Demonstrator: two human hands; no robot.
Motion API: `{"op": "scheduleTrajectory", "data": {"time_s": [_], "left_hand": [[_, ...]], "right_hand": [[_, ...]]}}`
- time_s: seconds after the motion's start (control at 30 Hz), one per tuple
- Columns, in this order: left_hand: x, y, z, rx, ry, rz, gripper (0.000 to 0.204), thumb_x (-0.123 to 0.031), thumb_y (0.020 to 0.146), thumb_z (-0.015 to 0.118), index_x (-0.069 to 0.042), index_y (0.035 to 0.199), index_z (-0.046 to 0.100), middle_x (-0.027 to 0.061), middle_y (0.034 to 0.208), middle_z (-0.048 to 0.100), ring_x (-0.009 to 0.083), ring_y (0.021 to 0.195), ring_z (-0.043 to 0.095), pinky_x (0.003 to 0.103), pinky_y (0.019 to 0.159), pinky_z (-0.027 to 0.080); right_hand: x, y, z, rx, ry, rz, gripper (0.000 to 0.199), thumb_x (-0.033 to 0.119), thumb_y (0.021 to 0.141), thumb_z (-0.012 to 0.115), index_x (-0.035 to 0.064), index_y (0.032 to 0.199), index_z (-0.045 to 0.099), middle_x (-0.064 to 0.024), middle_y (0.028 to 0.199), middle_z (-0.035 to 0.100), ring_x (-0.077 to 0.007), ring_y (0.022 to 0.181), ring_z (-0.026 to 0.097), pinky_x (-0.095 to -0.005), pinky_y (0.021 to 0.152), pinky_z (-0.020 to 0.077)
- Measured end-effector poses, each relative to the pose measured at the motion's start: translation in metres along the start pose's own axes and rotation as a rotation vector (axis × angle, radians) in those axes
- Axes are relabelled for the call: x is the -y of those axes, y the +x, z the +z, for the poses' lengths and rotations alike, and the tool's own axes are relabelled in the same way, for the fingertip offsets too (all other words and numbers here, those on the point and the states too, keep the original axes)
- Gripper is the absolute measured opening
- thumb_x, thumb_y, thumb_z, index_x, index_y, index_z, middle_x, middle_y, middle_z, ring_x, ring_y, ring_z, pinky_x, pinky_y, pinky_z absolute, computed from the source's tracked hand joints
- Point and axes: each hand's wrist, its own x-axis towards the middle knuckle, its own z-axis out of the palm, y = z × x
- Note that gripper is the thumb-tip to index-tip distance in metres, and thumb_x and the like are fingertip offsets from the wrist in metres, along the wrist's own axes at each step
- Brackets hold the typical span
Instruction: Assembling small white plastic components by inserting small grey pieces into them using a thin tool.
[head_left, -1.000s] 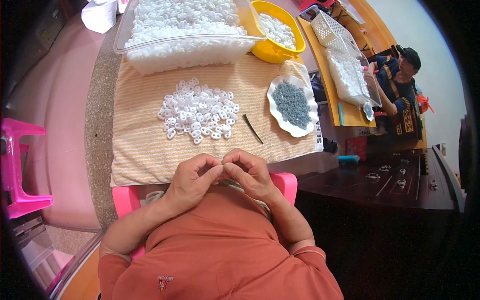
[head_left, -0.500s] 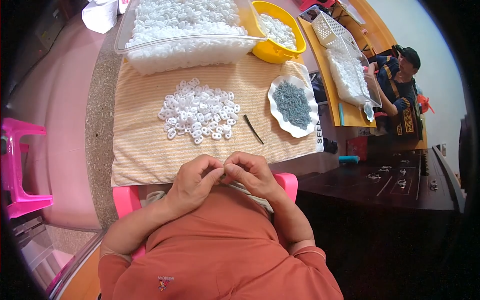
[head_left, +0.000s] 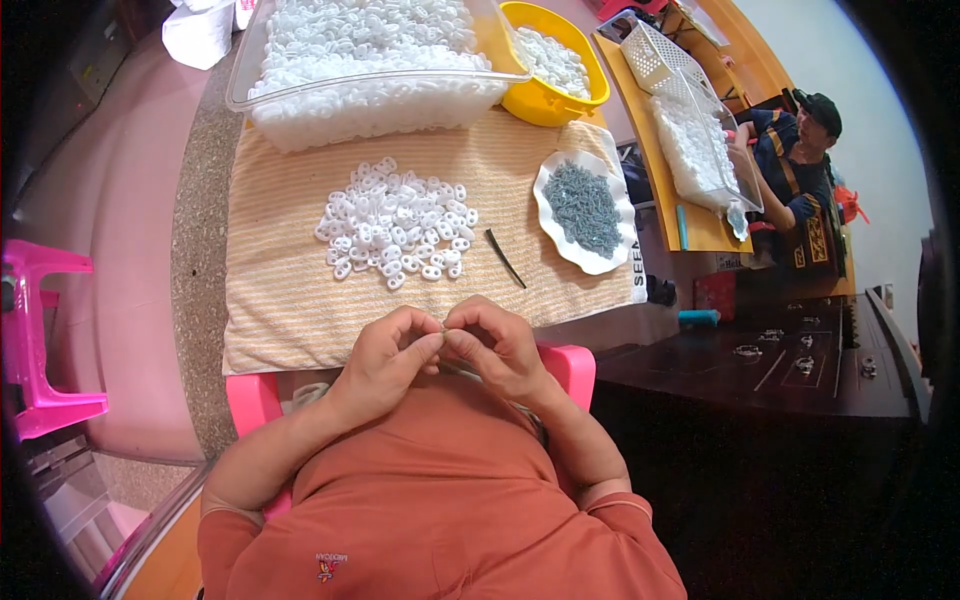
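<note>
My left hand [head_left: 397, 358] and my right hand [head_left: 497, 350] meet in front of my belly, at the near edge of the towel-covered table. Thumbs and forefingers of both are pinched together, tips touching, over something too small and hidden to make out. Beyond them on the striped towel [head_left: 290, 320] lies a loose heap of small white plastic pieces [head_left: 400, 222], each with two holes. A thin dark stick [head_left: 505, 258] rests to the right of the heap. Farther right, a white wavy-rimmed dish [head_left: 626, 225] holds many small grey-blue pins [head_left: 582, 208].
At the back stands a large clear bin [head_left: 370, 125] full of white pieces, beside a yellow tub [head_left: 550, 110]. To the right, a co-worker [head_left: 795, 165] sits at another table with a clear bin [head_left: 700, 150]. A pink stool [head_left: 50, 340] stands at left.
Both hands have risen slightly away from my body, still pinched together at the fingertips. The heap, the stick and the dish lie as before.
</note>
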Motion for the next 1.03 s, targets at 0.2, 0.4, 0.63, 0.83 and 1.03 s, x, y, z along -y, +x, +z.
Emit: {"op": "scheduleTrajectory", "data": {"time_s": [0.2,0.4,0.63,0.83,1.03], "left_hand": [[0.003,0.001,-0.003,0.004,-0.016,-0.065,0.015,-0.015,0.095,0.058,0.000,0.098,0.055,0.0024,0.082,0.059,0.0075,0.071,0.056,0.022,0.063,0.050],[0.003,0.002,0.000,-0.014,-0.029,-0.076,0.013,-0.013,0.094,0.058,-0.001,0.096,0.055,0.0021,0.080,0.058,0.0076,0.068,0.056,0.023,0.060,0.050],[0.003,0.003,-0.001,-0.018,-0.040,-0.077,0.012,-0.013,0.093,0.059,-0.001,0.096,0.055,0.0020,0.080,0.058,0.0075,0.067,0.056,0.023,0.059,0.051],[0.000,0.000,-0.004,0.053,-0.160,-0.140,0.015,-0.014,0.093,0.059,-0.001,0.100,0.057,0.0009,0.088,0.060,0.0063,0.075,0.058,0.022,0.065,0.052],[-0.002,0.002,-0.007,0.085,-0.240,-0.145,0.018,-0.014,0.093,0.060,-0.001,0.105,0.057,0.0019,0.092,0.060,0.0071,0.077,0.058,0.023,0.068,0.053]], "right_hand": [[0.012,0.003,-0.012,-0.340,-0.214,-0.064,0.006,0.005,0.090,0.059,0.0003,0.093,0.058,-0.0117,0.088,0.058,-0.0209,0.074,0.060,-0.0288,0.067,0.0492],[0.002,0.016,-0.069,-0.751,-0.775,-0.187,0.003,0.004,0.088,0.062,0.0005,0.089,0.062,-0.0092,0.080,0.060,-0.0156,0.060,0.055,-0.0273,0.053,0.0437],[-0.010,0.014,-0.085,-0.602,-0.746,-0.150,0.007,0.001,0.086,0.062,-0.0008,0.092,0.064,-0.0103,0.079,0.062,-0.0183,0.064,0.058,-0.0290,0.056,0.0451],[0.016,-0.004,-0.013,-0.134,-0.110,-0.131,0.018,-0.001,0.082,0.067,-0.0010,0.100,0.065,-0.0096,0.089,0.063,-0.0103,0.070,0.057,-0.0219,0.059,0.0445],[-0.002,0.004,0.002,-0.096,-0.070,-0.317,0.017,-0.001,0.083,0.067,0.0009,0.100,0.066,-0.0097,0.090,0.064,-0.0131,0.070,0.059,-0.0223,0.058,0.0442]]}}
